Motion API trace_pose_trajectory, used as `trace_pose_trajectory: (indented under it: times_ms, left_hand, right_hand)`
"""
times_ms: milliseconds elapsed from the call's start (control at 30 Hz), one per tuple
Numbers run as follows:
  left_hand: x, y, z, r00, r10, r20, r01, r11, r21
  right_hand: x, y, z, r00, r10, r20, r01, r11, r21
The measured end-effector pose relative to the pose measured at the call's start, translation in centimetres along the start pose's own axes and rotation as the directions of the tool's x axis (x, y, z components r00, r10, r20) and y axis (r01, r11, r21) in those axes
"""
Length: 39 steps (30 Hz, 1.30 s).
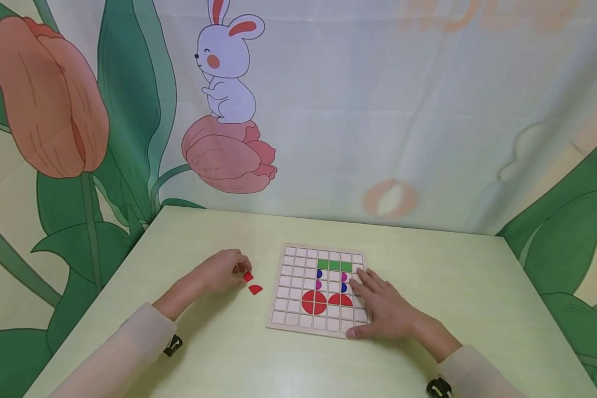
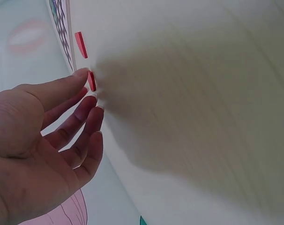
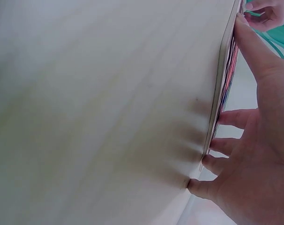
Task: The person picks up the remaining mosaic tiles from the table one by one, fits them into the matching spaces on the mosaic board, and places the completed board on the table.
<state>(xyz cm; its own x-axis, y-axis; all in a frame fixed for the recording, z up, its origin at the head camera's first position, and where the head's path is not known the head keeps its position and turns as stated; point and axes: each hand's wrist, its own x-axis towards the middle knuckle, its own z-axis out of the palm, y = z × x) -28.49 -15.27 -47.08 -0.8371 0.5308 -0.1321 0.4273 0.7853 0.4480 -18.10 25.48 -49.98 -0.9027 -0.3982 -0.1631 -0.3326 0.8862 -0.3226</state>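
Reaching in from the lower left with the left forearm slanted forward, wrist low over the table (image 1: 219,348). Pinching a red piece (image 1: 248,276) narrowly between thumb and curled fingertips of the left hand (image 1: 224,271), with the other fingers loosely bent. Just beside a second red piece (image 1: 255,289) lying on the table, and left of the gridded board (image 1: 297,280). Stretching in from the lower right with the right hand (image 1: 385,309), spread wide with near-straight fingers along the board's right edge, thumb set well apart at the near corner, touching the board
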Motion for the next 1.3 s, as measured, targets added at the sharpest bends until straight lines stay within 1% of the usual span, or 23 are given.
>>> trace_pose_trajectory:
  times_ms: [200,500,700,833,933,1167,1233,1300]
  left_hand:
    - [0.3,-0.3,0.2,1.0,0.009,-0.018,-0.009,1.0,0.0]
    - [0.5,-0.5,0.1,1.0,0.018,-0.024,-0.018,1.0,-0.024]
    - [0.6,-1.1,0.2,0.999,0.032,-0.037,-0.033,0.999,-0.027]
    - [0.8,-1.1,0.3,0.999,0.009,-0.031,-0.01,0.999,-0.031]
    - [0.8,-0.9,0.3,1.0,-0.018,-0.024,0.018,0.999,-0.03]
    - [0.7,-0.6,0.1,0.998,-0.052,-0.038,0.051,0.998,-0.045]
    - [0.7,-0.4,-0.1,0.998,-0.051,-0.045,0.049,0.997,-0.054]
    - [0.7,0.1,-0.2,0.998,-0.031,-0.054,0.028,0.998,-0.065]
  right_hand:
    - [0.0,0.1,0.0,1.0,-0.004,-0.006,0.003,1.0,-0.002]
    - [0.0,0.0,-0.2,1.0,-0.01,-0.005,0.01,1.0,0.005]
    - [-0.1,0.0,-0.1,1.0,-0.016,-0.014,0.016,1.0,0.013]
    - [0.0,0.2,0.0,1.0,-0.017,-0.019,0.017,1.0,0.014]
    - [0.0,0.3,0.1,1.0,-0.019,-0.021,0.019,1.0,0.009]
    - [0.0,0.1,-0.1,1.0,-0.009,-0.014,0.009,1.0,0.006]
    - [0.0,0.0,-0.2,1.0,-0.009,-0.009,0.009,1.0,0.009]
    - [0.0,0.0,-0.2,1.0,-0.008,-0.005,0.008,1.0,0.014]
